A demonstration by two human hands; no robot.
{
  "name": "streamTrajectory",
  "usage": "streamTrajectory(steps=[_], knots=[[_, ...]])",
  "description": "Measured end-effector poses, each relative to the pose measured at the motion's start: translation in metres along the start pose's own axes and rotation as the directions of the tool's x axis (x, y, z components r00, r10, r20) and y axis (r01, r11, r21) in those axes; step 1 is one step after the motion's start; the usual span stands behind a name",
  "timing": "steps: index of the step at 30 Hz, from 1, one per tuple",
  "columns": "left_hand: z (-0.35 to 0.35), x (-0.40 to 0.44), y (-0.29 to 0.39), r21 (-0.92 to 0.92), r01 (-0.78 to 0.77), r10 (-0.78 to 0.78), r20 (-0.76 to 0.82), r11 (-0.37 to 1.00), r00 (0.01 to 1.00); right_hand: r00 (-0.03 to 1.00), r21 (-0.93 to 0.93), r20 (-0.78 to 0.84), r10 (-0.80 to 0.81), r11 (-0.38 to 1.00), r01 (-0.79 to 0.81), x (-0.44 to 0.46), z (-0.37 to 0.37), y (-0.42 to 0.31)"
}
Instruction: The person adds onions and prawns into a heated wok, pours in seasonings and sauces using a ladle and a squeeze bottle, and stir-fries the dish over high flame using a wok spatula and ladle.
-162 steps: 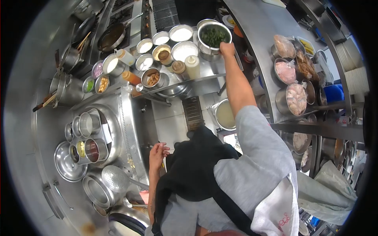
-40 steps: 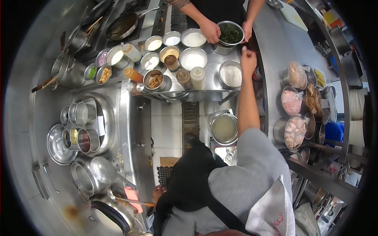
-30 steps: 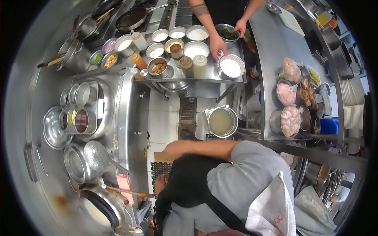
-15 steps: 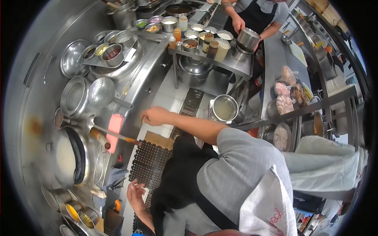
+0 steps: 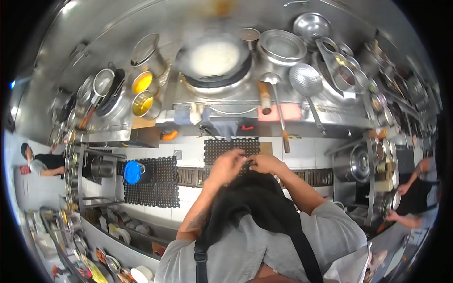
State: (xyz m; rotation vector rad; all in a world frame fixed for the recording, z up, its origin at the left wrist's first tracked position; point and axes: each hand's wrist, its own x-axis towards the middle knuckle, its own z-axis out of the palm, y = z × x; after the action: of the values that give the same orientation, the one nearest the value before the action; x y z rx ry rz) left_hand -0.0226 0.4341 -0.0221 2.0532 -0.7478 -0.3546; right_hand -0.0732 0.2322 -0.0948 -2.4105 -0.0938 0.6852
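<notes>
My left hand (image 5: 228, 166) and my right hand (image 5: 265, 163) are close together in front of my black apron (image 5: 257, 203). The left hand's fingers look loosely apart, pointing toward the right hand, and are somewhat blurred; I see nothing in them. The right hand's fingers are curled in, and whatever they may hold is hidden or too small to make out. Ahead on the range stands a wok (image 5: 214, 59) with pale, whitish contents. Right of it lie a ladle (image 5: 278, 106), a perforated skimmer (image 5: 306, 85) and a pink cloth (image 5: 288, 112).
Metal pots with yellow contents (image 5: 146, 104) stand left of the wok. Blue-grey cloths (image 5: 207, 120) hang over the range's front edge. Black perforated mats (image 5: 151, 181) lie on the floor beside a blue-topped container (image 5: 132, 172). Other people stand at far left and far right.
My view has swung left to face the wok. My right hand has come back from its stretched-out position and now meets my left hand in front of my body.
</notes>
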Motion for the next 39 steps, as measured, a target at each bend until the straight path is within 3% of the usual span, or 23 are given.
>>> streamTrajectory(steps=[2,4,5,6,8,10,11,13,14,15,16,18,20,21,23,26,28,29,30,32,37,38,39], knots=[[-0.001,-0.003,0.003,-0.010,-0.020,0.021,0.109,1.000,0.994,0.997,-0.023,-0.050,-0.062,0.998,0.061,0.019,-0.009,0.006],[-0.001,-0.006,-0.021,-0.017,0.031,-0.028,0.148,0.999,0.989,0.974,0.240,-0.224,-0.026,0.967,0.081,0.028,-0.031,0.009],[-0.003,-0.009,-0.034,0.034,0.090,-0.093,0.127,0.995,0.988,0.852,0.010,-0.513,-0.106,0.991,0.130,0.037,-0.027,0.028],[-0.008,-0.006,-0.043,0.080,0.153,-0.161,0.104,0.985,0.982,0.855,-0.002,-0.505,-0.118,0.991,0.136,0.034,-0.037,0.034],[-0.024,0.000,-0.054,0.154,0.241,-0.258,0.098,0.958,0.961,0.586,-0.051,-0.790,0.182,0.932,-0.358,0.019,-0.052,0.038],[-0.039,0.009,-0.070,0.232,0.318,-0.348,0.098,0.919,0.932,0.474,-0.027,-0.849,0.234,0.877,-0.480,0.022,-0.033,0.081],[-0.046,0.018,-0.083,0.114,0.305,-0.310,0.024,0.945,0.951,0.433,-0.013,-0.866,0.251,0.854,-0.520,0.026,-0.020,0.108],[-0.059,0.041,-0.116,0.036,0.267,-0.258,-0.156,0.963,0.953,0.546,0.408,-0.536,0.643,0.764,-0.500,0.032,0.002,0.156],[-0.068,0.060,-0.139,0.076,0.266,-0.238,-0.265,0.961,0.935,0.552,0.400,-0.529,0.645,0.763,-0.508,0.028,-0.007,0.150],[-0.073,0.078,-0.178,0.257,0.256,-0.126,-0.432,0.932,0.893,0.549,0.432,-0.612,0.570,0.822,-0.372,0.017,-0.030,0.122],[-0.085,0.096,-0.200,0.280,0.330,-0.169,-0.475,0.901,0.863,0.535,0.450,-0.681,0.499,0.863,-0.232,0.009,-0.041,0.099],[-0.100,0.138,-0.244,0.331,0.428,-0.167,-0.595,0.841,0.786,0.576,0.610,-0.570,0.586,0.771,-0.182,0.007,-0.051,0.070],[-0.106,0.170,-0.262,0.260,0.437,-0.190,-0.633,0.861,0.750,0.810,0.935,-0.190,0.555,0.353,-0.023,0.006,-0.076,0.029],[-0.104,0.182,-0.268,0.275,0.494,-0.288,-0.548,0.824,0.785,0.818,0.855,-0.348,0.459,0.514,0.075,0.023,-0.084,0.022],[-0.104,0.197,-0.267,0.310,0.526,-0.368,-0.445,0.792,0.817,0.801,0.768,-0.460,0.383,0.625,0.142,0.054,-0.135,-0.018],[-0.108,0.206,-0.268,0.350,0.519,-0.444,-0.275,0.779,0.853,0.746,0.545,-0.567,0.350,0.838,0.021,0.129,-0.194,-0.038],[-0.099,0.210,-0.305,0.052,0.451,-0.415,-0.312,0.891,0.855,0.734,0.371,-0.601,0.315,0.924,-0.092,0.190,-0.226,-0.047],[-0.098,0.204,-0.288,-0.574,0.463,-0.590,-0.043,0.676,0.807,0.733,0.245,-0.632,0.251,0.962,-0.118,0.220,-0.224,-0.039],[-0.100,0.197,-0.277,-0.573,0.465,-0.585,-0.031,0.674,0.810,0.728,0.248,-0.634,0.262,0.960,-0.130,0.227,-0.224,-0.048],[-0.110,0.180,-0.260,-0.888,0.460,-0.401,0.430,-0.026,0.808,0.878,0.750,-0.236,0.417,0.653,-0.108,0.237,-0.222,-0.069],[-0.142,0.138,-0.217,-0.874,0.473,-0.241,0.438,0.112,0.866,0.908,0.764,-0.190,0.374,0.637,-0.102,0.171,-0.206,-0.054],[-0.148,0.132,-0.207,-0.858,0.479,-0.234,0.435,0.187,0.870,0.769,0.333,-0.564,0.299,0.935,-0.120,0.171,-0.196,-0.056],[-0.154,0.130,-0.196,-0.859,0.464,-0.216,0.421,0.216,0.881,0.601,-0.170,-0.799,0.024,0.949,-0.264,0.169,-0.185,-0.060]])
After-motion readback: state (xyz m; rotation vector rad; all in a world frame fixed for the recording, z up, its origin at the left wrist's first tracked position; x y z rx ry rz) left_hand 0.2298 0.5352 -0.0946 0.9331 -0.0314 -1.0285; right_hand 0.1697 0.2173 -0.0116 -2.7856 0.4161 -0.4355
